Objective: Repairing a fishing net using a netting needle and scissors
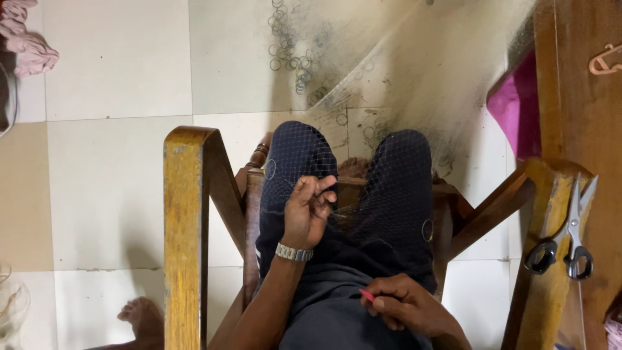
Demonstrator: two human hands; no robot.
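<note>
I sit in a wooden chair (184,220) and look down at my legs in dark trousers. A fine fishing net (389,84) with small metal rings lies over my knees and stretches up across the floor. My left hand (310,209), with a silver watch on the wrist, pinches a strand of the net above my left thigh. My right hand (405,304) rests on my lap near my right hip and holds a thin pink tool (367,295), whose tip sticks out between the fingers.
Scissors (569,236) with black handles lie on the right armrest (551,259). A pink cloth (518,107) hangs beside wooden furniture at the right. Another person's bare foot (142,317) rests on the tiled floor at lower left. Pink fabric (26,39) sits at top left.
</note>
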